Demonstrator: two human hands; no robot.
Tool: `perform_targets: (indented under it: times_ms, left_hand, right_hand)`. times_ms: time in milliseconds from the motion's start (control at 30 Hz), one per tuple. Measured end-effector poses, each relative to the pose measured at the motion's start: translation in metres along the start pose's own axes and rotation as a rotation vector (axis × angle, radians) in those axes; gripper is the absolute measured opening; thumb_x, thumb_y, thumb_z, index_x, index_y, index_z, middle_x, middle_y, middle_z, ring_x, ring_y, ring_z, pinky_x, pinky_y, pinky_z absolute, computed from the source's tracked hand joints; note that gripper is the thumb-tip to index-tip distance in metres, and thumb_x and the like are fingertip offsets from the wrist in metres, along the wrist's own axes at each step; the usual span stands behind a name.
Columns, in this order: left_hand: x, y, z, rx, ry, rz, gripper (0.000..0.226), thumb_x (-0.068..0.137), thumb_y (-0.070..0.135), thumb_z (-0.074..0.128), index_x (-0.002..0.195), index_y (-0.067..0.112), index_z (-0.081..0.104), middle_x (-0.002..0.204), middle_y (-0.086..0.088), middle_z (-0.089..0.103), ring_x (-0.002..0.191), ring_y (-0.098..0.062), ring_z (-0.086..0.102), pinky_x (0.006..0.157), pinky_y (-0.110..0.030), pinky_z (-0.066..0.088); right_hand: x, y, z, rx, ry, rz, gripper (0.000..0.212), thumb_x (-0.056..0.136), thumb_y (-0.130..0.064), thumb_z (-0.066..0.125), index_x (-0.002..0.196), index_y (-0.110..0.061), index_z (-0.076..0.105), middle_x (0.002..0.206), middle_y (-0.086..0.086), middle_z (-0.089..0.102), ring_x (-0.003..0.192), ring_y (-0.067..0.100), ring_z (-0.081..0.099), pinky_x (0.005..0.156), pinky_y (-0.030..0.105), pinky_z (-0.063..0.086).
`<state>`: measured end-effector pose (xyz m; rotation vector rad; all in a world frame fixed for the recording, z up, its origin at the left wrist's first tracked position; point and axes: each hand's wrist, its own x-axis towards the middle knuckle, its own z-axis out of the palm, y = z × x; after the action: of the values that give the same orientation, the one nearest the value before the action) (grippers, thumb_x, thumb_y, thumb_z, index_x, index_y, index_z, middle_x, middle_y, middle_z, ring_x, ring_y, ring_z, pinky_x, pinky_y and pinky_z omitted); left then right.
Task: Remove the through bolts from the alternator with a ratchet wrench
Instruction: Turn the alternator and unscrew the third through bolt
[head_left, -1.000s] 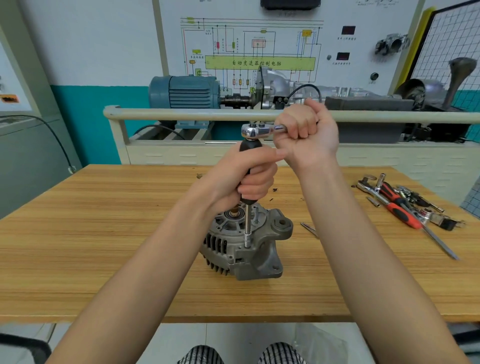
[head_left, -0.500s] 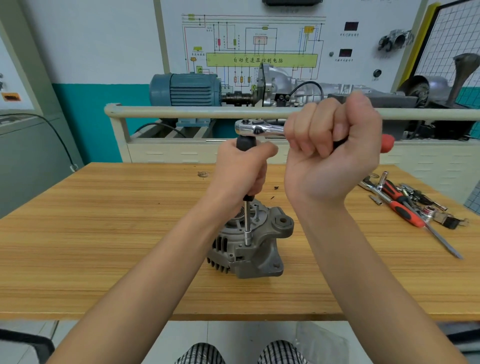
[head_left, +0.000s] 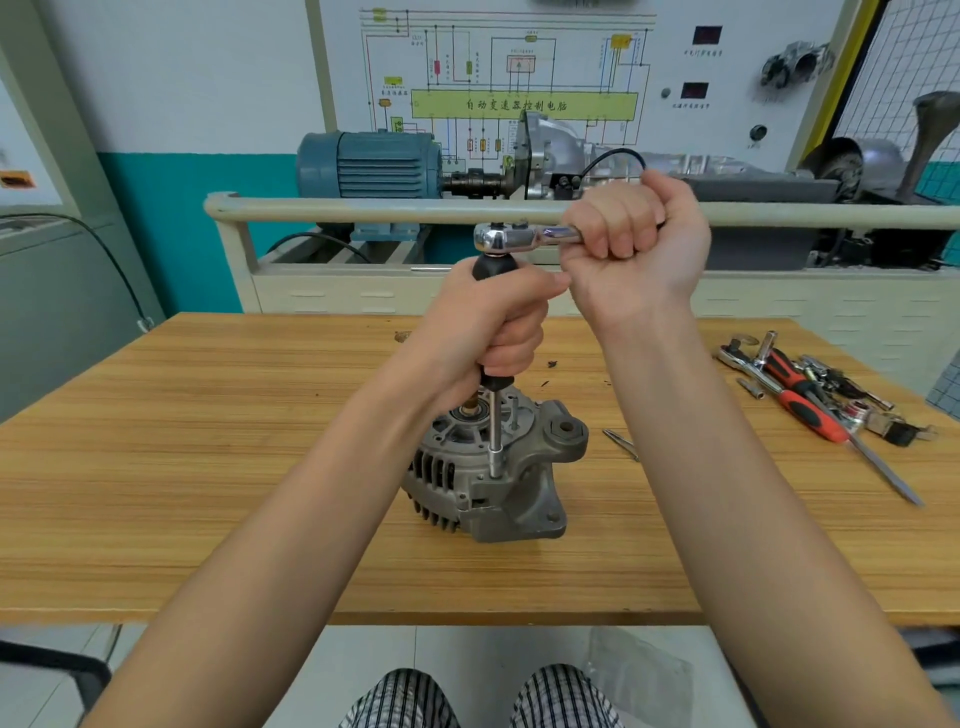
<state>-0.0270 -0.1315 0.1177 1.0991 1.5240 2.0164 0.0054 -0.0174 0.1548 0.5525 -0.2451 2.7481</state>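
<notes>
The alternator (head_left: 493, 467) sits on the wooden table (head_left: 208, 467), right in front of you and about in the middle. The bolt you are turning is hidden under the little socket (head_left: 496, 464) on the side of the alternator nearest you. From that socket a thin metal bar (head_left: 493, 421) stands straight up. That up-and-down line is the one that matters most.

Your left hand (head_left: 498, 332) is wrapped tight around the black grip (head_left: 491, 267) on that bar, right above the bolt. It is the nearer hand to the bolt, and it keeps the bar straight.

At the top sits the ratchet wrench (head_left: 511, 238). Its handle lies flat and points to your right. Your right hand (head_left: 636, 244) is closed in a fist around that handle, just beside your left hand.

I think your next swing should stay flat, going around the standing bar.

Other tools (head_left: 810, 400) lie well off to your right.
</notes>
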Motion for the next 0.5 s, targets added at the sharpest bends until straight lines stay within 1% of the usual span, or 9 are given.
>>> perform_targets:
  times_ms: [67,167,200,267,300,333,400,467,500]
  left_hand:
    - [0.0,-0.001,0.005,0.028,0.112,0.02,0.05,0.091,0.001,0.051,0.05,0.019,0.03,0.038,0.006,0.024,0.03,-0.008,0.017,0.037,-0.012,0.017]
    - [0.002,-0.003,0.011,0.074,0.297,0.036,0.049,0.088,-0.003,0.052,0.05,0.02,0.031,0.039,0.006,0.025,0.031,-0.01,0.017,0.038,-0.013,0.017]
    - [0.003,-0.004,0.013,0.093,0.343,0.045,0.049,0.086,-0.003,0.053,0.049,0.02,0.031,0.039,0.006,0.026,0.031,-0.01,0.018,0.038,-0.014,0.018]
    - [0.004,-0.006,0.016,0.125,0.397,0.068,0.048,0.084,-0.005,0.052,0.048,0.019,0.032,0.038,0.006,0.026,0.03,-0.011,0.019,0.037,-0.014,0.019]
    - [0.003,-0.007,0.016,0.131,0.404,0.076,0.047,0.084,-0.005,0.051,0.049,0.019,0.032,0.038,0.006,0.026,0.03,-0.011,0.019,0.037,-0.014,0.019]
    - [0.003,-0.007,0.015,0.129,0.398,0.08,0.046,0.084,-0.005,0.052,0.049,0.018,0.032,0.038,0.006,0.026,0.031,-0.011,0.019,0.037,-0.014,0.019]
    - [0.002,-0.007,0.009,0.112,0.336,0.079,0.046,0.085,-0.004,0.055,0.051,0.018,0.033,0.039,0.006,0.027,0.031,-0.011,0.02,0.038,-0.015,0.02]
    - [0.0,-0.005,0.001,0.069,0.191,0.076,0.043,0.082,-0.002,0.061,0.05,0.016,0.039,0.04,0.004,0.032,0.033,-0.012,0.026,0.039,-0.017,0.025]
    - [-0.001,-0.003,-0.003,0.044,0.102,0.072,0.038,0.079,0.001,0.063,0.05,0.015,0.043,0.042,0.002,0.035,0.035,-0.014,0.031,0.041,-0.019,0.029]
  right_hand:
    - [-0.013,0.001,0.002,-0.085,-0.096,-0.111,0.048,0.087,-0.011,0.033,0.039,-0.016,0.031,0.033,-0.005,0.022,0.029,0.01,0.019,0.035,0.021,0.018]
    - [-0.037,0.012,0.006,-0.367,-0.294,-0.361,0.053,0.094,-0.01,0.027,0.042,-0.018,0.034,0.037,-0.007,0.023,0.036,0.009,0.018,0.041,0.024,0.02]
    - [-0.044,0.019,0.007,-0.442,-0.352,-0.455,0.047,0.093,-0.01,0.028,0.048,-0.021,0.037,0.037,-0.007,0.025,0.036,0.009,0.02,0.042,0.025,0.019]
    - [-0.05,0.03,0.009,-0.531,-0.413,-0.615,0.027,0.088,-0.006,0.032,0.066,-0.02,0.04,0.038,-0.007,0.028,0.035,0.008,0.023,0.042,0.025,0.018]
    - [-0.051,0.033,0.01,-0.546,-0.428,-0.658,0.024,0.086,-0.004,0.033,0.069,-0.02,0.039,0.038,-0.006,0.029,0.035,0.008,0.023,0.043,0.025,0.018]
    - [-0.05,0.033,0.01,-0.544,-0.437,-0.666,0.025,0.085,-0.003,0.033,0.068,-0.021,0.04,0.038,-0.006,0.029,0.035,0.008,0.023,0.043,0.024,0.018]
    - [-0.044,0.026,0.009,-0.487,-0.418,-0.572,0.037,0.086,-0.005,0.034,0.054,-0.022,0.039,0.037,-0.006,0.028,0.034,0.008,0.02,0.042,0.022,0.018]
    - [-0.034,0.013,0.009,-0.39,-0.316,-0.382,0.048,0.089,-0.008,0.036,0.041,-0.017,0.033,0.035,-0.006,0.025,0.036,0.009,0.016,0.04,0.022,0.019]
    - [-0.026,0.007,0.008,-0.319,-0.241,-0.274,0.048,0.087,-0.011,0.037,0.04,-0.018,0.033,0.034,-0.006,0.024,0.036,0.01,0.014,0.038,0.021,0.019]
